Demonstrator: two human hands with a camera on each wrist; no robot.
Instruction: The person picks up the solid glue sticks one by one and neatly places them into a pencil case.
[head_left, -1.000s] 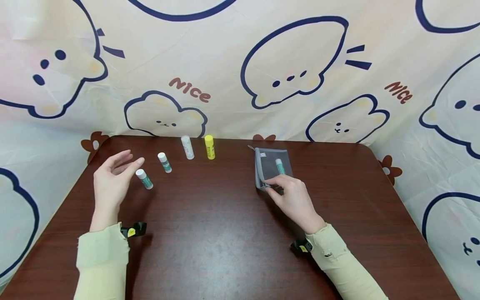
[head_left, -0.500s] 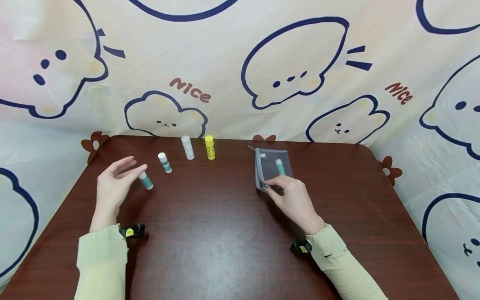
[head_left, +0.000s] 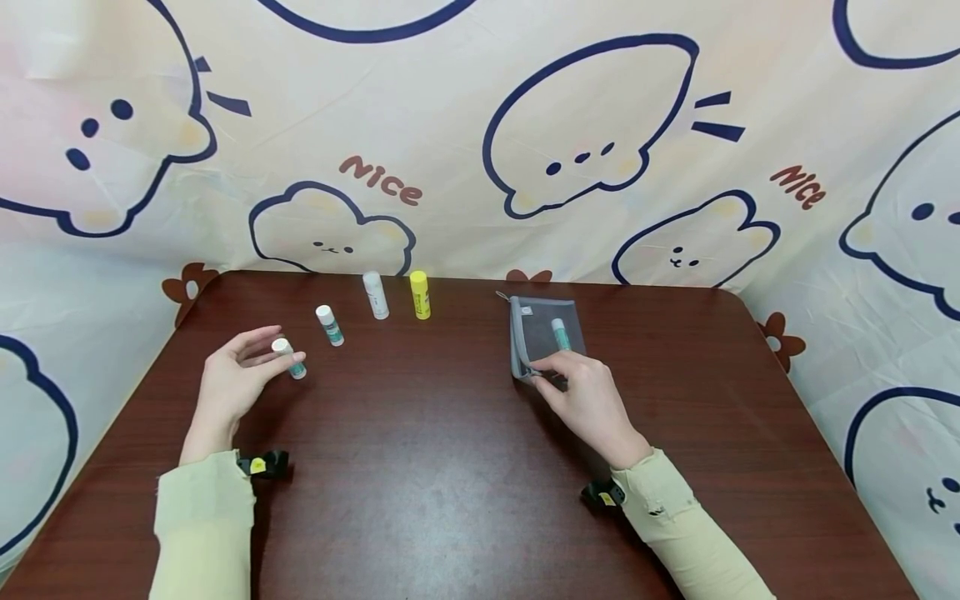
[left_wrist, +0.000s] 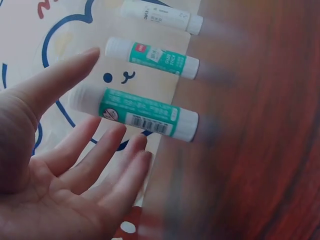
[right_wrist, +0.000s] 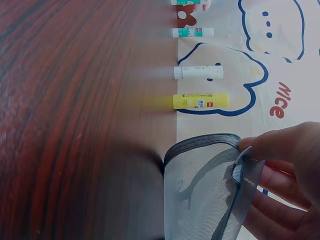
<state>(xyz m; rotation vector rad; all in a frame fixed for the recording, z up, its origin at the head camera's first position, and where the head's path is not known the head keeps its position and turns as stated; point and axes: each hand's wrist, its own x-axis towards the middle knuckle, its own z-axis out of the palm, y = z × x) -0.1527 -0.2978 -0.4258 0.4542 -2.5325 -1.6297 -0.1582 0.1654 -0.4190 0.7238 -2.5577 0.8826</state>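
My left hand (head_left: 240, 375) is at the nearest green-and-white glue stick (head_left: 297, 367), which stands upright on the table. In the left wrist view, thumb and relaxed fingers (left_wrist: 107, 155) lie on either side of this glue stick (left_wrist: 142, 116), without visibly gripping it. Farther right, my right hand (head_left: 588, 400) pinches the edge of a grey mesh zip pouch (head_left: 536, 333). The right wrist view shows thumb and fingers on the pouch's zipped rim (right_wrist: 205, 142). Another green glue stick (head_left: 560, 333) shows at the pouch, apparently inside it.
A second green-and-white glue stick (head_left: 330, 326), a white one (head_left: 376, 295) and a yellow one (head_left: 421, 295) stand in a row toward the table's back edge. A patterned cloth (head_left: 450, 125) hangs behind the brown table (head_left: 427, 467).
My left hand has moved right and slightly nearer, its thumb now overlapping the nearest glue stick in the head view. The right hand and pouch have stayed still.
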